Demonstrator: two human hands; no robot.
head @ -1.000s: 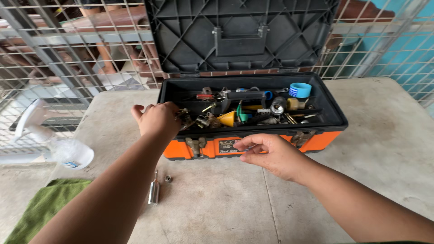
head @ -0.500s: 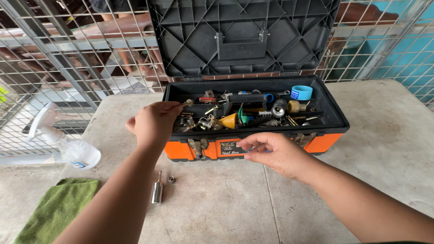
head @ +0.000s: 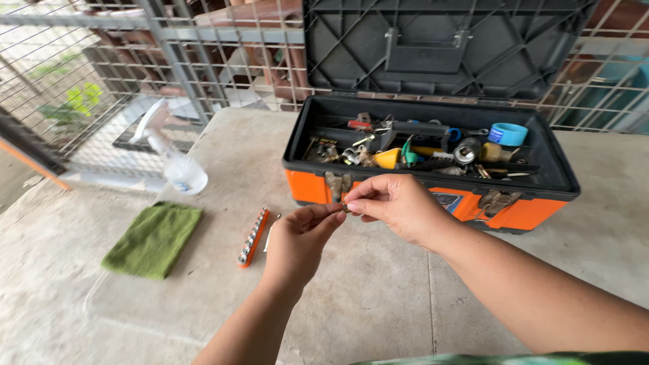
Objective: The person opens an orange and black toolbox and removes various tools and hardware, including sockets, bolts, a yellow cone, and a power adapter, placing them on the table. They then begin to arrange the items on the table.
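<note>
A: Where is the small metal piece (head: 345, 207)?
B: Between both hands, above the desk (head: 378, 297), before the toolbox (head: 433, 196). The fingers of the left hand (head: 301, 236) and the right hand (head: 399, 206) pinch it from opposite sides; its long axis I cannot tell

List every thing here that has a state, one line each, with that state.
Toolbox: lid open, upright, tools inside.
Front latches: undone.
Left hand: fingers pinched on a small part.
Right hand: fingers pinching the same part.
Green cloth: lying flat.
Spray bottle: tipped over.
Socket rail: lying flat.
</note>
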